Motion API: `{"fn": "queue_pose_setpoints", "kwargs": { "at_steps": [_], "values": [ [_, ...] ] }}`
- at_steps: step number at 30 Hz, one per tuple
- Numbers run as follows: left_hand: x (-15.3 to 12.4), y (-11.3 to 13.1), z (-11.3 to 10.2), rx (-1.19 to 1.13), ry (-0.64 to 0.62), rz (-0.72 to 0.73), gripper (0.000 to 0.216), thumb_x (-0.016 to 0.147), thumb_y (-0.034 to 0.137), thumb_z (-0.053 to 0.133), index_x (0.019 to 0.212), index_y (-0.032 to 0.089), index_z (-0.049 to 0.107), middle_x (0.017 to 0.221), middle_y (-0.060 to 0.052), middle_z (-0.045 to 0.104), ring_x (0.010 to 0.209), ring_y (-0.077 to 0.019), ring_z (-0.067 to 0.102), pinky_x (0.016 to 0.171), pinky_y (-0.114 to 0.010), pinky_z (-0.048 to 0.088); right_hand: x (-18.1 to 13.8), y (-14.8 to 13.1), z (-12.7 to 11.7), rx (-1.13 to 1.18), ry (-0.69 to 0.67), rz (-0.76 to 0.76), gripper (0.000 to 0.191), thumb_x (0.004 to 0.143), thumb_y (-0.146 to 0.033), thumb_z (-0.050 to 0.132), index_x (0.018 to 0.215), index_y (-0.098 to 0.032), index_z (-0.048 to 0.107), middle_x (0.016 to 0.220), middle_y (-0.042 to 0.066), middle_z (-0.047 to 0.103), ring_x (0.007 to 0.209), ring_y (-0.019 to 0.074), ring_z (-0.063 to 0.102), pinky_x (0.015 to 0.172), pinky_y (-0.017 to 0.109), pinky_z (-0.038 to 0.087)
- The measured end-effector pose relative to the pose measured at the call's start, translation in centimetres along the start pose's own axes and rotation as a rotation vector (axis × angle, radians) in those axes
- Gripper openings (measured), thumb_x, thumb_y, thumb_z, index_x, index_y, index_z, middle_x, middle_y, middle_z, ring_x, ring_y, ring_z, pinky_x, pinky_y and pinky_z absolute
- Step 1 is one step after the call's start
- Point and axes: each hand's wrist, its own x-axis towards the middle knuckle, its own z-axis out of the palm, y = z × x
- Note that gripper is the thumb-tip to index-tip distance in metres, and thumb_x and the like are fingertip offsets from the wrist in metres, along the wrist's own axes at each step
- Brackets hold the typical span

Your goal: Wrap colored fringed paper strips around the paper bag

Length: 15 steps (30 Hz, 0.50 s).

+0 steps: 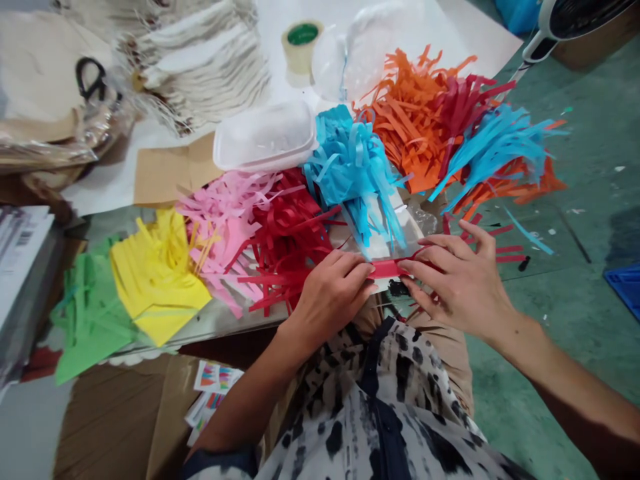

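Far to the left of the fingers, a green fringed sheet (pixel 87 317) lies at the desk (pixel 225 320) edge, with a yellow fringed sheet (pixel 155 277) overlapping it. Next come pink paper strips (pixel 225 213), then a heap of dark red paper strips (pixel 287 240) that reaches right up to the left hand. Beyond the pink heap sits a clear plastic container (pixel 265 135), upside down as far as I can tell, and further back a roll of tape (pixel 301 45). Black scissors (pixel 93 79) lie far off to the upper left on pale paper.

The left hand (pixel 333 293) rests against the red heap, its fingers (pixel 363 275) pinched narrow on the left end of a short red strip (pixel 387 269). The strip lies flat and level between the two hands, just above the person's lap, at the near edge of the desk. Directly beyond it a bunch of light blue paper strips (pixel 353 167) hangs down toward the fingers over a clear plastic bag (pixel 395 230).

The right hand (pixel 463 287) holds the strip's right end: thumb and forefinger closed on it, the other fingers spread loosely above. Beyond this hand lie orange paper strips (pixel 405 120), mixed further right with more red and blue ones, spilling toward the green floor (pixel 575 300).
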Motion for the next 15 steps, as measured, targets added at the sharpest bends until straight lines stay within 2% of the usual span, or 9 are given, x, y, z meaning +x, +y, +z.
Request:
{"fn": "queue_pose_setpoints", "kwargs": {
  "at_steps": [3, 8, 12, 15],
  "values": [
    [0.0, -0.4, 0.0, 0.002, -0.001, 0.015, 0.018, 0.1, 0.032, 0.068, 0.108, 0.016, 0.069, 0.108, -0.008, 0.075, 0.096, -0.0219, 0.065, 0.087, -0.036, 0.057, 0.1, 0.5, 0.3, 0.013, 0.031, -0.024, 0.014, 0.097, -0.035, 0.068, 0.109, -0.032, 0.076, 0.105, 0.001, 0.079, 0.119, 0.0314, 0.066, 0.124, 0.064, 0.024],
    [-0.2, -0.8, 0.6, 0.07, 0.036, 0.063, 0.012, 0.105, 0.021, 0.059, 0.109, 0.017, 0.069, 0.105, -0.007, 0.076, 0.092, -0.0199, 0.065, 0.082, -0.034, 0.056, 0.1, 1.0, 0.7, -0.02, 0.083, -0.062, 0.013, 0.1, -0.027, 0.068, 0.107, -0.033, 0.077, 0.105, -0.001, 0.08, 0.114, 0.0268, 0.068, 0.125, 0.062, 0.024],
    [-0.5, -0.7, 1.0, 0.061, 0.098, 0.039, 0.011, 0.104, 0.016, 0.06, 0.108, 0.017, 0.07, 0.105, -0.007, 0.077, 0.094, -0.0196, 0.065, 0.082, -0.032, 0.056, 0.1, 0.9, 1.2, -0.006, 0.113, -0.067, 0.017, 0.098, -0.037, 0.072, 0.11, -0.027, 0.076, 0.107, 0.003, 0.078, 0.114, 0.0282, 0.066, 0.125, 0.064, 0.026],
    [-0.8, -0.5, 1.1, 0.05, 0.095, 0.012, 0.011, 0.103, 0.017, 0.06, 0.109, 0.017, 0.069, 0.107, -0.008, 0.076, 0.095, -0.0196, 0.065, 0.083, -0.033, 0.056, 0.1, 1.0, 1.6, 0.013, 0.134, -0.031, 0.014, 0.097, -0.037, 0.072, 0.107, -0.028, 0.076, 0.109, 0.005, 0.073, 0.116, 0.0296, 0.062, 0.122, 0.064, 0.03]
  ]
}}
